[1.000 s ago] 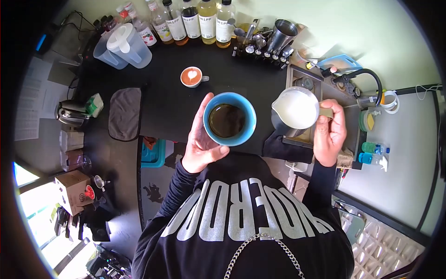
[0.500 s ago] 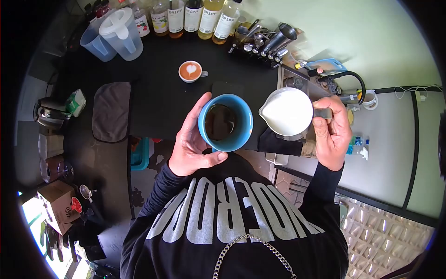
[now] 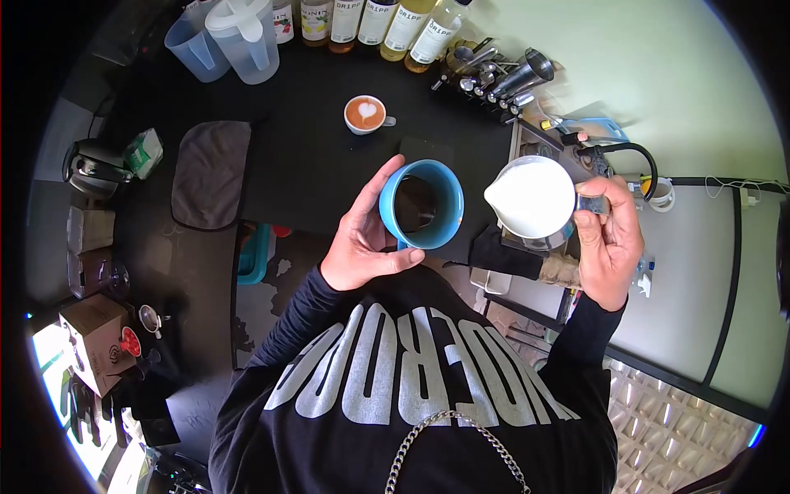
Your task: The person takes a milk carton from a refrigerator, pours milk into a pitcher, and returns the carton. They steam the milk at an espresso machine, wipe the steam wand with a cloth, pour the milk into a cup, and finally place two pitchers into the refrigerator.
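My left hand [image 3: 366, 235] is wrapped round a blue cup [image 3: 450, 202] with dark coffee [image 3: 415, 204] in the bottom, the cup tilted a little. By its handle, my right hand [image 3: 611, 239] grips a milk pitcher [image 3: 568, 222] filled with white milk [image 3: 533, 196]. The pitcher's spout faces the cup, and a gap separates the two. Beyond the blue cup, a small white cup [image 3: 362, 128] stands on the black counter [image 3: 296, 177], with a white heart on its brown drink.
Syrup bottles [image 3: 403, 31] and plastic jugs [image 3: 244, 45] line the back. Bar tools [image 3: 494, 78] stand near a black faucet [image 3: 642, 156]. A dark cloth [image 3: 211, 174] lies on the left, near a kettle [image 3: 90, 167]. A cardboard box [image 3: 95, 342] stands lower left.
The camera view has shifted, so the counter items appear further right and higher. Both hands still hold the cup and the pitcher, slightly further right in view. The cup's tilt looks slightly changed.
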Motion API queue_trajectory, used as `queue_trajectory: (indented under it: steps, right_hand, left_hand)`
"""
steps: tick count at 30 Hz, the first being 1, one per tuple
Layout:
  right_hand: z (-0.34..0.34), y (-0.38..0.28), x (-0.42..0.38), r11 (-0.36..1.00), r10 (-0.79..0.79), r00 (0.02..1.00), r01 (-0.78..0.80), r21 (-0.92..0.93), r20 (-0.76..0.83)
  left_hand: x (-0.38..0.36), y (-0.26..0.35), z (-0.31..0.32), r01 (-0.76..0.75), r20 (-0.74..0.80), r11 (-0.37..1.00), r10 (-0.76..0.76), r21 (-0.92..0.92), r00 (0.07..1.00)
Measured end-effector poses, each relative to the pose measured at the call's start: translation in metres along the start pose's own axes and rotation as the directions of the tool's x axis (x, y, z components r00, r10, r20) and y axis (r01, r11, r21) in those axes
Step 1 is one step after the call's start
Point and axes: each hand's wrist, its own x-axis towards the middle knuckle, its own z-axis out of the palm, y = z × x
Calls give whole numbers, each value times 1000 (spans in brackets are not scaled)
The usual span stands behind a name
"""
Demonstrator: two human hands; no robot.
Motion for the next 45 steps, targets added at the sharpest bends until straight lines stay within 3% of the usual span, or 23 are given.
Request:
queue_trajectory:
  steps: [8, 10, 45]
  right_hand:
    - [4, 7, 4, 999, -28, 998, 30, -38, 59]
    - [4, 4, 4, 999, 28, 999, -27, -28, 46]
    - [-8, -13, 5, 990, 3, 1000, -4, -139, -9]
  left_hand:
    - [2, -2, -5, -25, -1, 1000, 25, -8, 1000]
    - [2, 0, -5, -4, -19, 1000, 4, -13, 1000]
    - [7, -3, -10, -32, 34, 999, 32, -8, 999]
